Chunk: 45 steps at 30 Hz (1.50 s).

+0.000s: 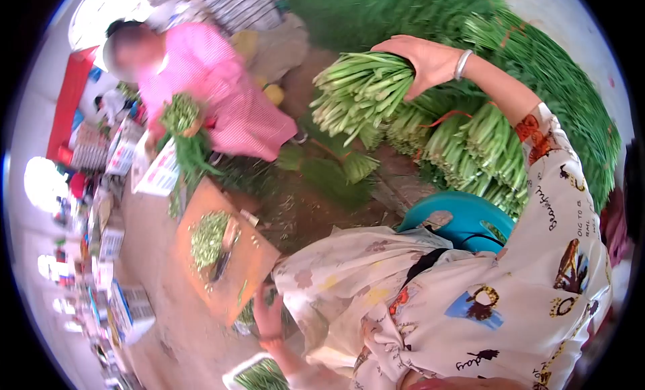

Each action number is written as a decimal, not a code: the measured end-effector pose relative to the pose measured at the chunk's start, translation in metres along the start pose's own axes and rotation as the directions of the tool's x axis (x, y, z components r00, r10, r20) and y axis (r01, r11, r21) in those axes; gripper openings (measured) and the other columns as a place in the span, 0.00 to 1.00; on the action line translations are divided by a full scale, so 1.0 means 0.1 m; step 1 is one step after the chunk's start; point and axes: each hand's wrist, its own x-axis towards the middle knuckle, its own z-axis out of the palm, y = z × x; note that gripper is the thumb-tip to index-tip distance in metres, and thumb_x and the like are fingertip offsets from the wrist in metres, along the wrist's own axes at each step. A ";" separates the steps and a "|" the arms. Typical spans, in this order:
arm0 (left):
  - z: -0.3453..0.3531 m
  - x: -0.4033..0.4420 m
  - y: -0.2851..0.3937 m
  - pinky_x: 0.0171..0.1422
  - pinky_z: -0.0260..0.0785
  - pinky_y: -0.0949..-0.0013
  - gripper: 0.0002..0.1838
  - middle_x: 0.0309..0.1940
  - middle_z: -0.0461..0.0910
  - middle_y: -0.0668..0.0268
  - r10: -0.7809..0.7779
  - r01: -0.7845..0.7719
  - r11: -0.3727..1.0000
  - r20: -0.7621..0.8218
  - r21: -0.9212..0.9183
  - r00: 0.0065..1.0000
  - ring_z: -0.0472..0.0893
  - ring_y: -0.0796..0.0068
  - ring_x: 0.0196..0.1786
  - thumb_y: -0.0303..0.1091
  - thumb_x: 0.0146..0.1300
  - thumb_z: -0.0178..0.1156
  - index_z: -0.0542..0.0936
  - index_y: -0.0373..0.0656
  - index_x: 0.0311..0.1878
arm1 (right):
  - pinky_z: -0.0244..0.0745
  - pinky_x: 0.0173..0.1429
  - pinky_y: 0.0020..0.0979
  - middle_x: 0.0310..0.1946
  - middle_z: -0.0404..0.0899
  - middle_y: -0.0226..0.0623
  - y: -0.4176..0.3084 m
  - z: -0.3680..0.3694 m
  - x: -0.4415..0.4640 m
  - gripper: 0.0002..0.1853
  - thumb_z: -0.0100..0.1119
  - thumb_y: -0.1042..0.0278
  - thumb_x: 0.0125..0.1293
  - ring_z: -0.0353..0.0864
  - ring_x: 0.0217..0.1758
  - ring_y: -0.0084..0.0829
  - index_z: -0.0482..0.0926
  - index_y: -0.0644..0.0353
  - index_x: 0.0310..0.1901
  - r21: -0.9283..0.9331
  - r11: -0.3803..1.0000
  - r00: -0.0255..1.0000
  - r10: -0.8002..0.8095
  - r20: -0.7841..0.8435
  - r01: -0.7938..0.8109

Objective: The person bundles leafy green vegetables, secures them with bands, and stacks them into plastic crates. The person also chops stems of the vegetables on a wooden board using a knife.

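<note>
My right hand [430,64], with a silver bangle at the wrist, is closed around a thick bunch of chives [363,91], its pale cut ends fanned out. My left hand [269,316] is by the near edge of an orange-brown board [252,276], fingers stretched and apart; contact with the board is unclear. On the board lie a heap of chopped pale-green bits [209,239] and a knife [220,266], with a wooden piece, probably its handle, beside them.
More chive bunches [477,145], some with red ties, lie piled beside a teal plastic stool [437,208]. Long green leaves [564,88] spread behind. A person in pink checks [228,101] holds another bunch [181,114]. White printed boxes [131,309] line the far side.
</note>
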 end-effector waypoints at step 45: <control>-0.96 0.14 0.13 0.57 0.54 0.52 0.46 0.48 0.64 0.55 -0.002 0.343 0.747 -0.515 0.569 0.857 0.63 0.57 0.54 0.45 0.27 0.70 0.59 0.37 0.52 | 0.66 0.32 0.43 0.25 0.71 0.53 -2.59 1.36 1.02 0.18 0.54 0.68 0.47 0.72 0.31 0.52 0.59 0.64 0.37 0.549 0.836 0.897 -0.255 0.361 0.017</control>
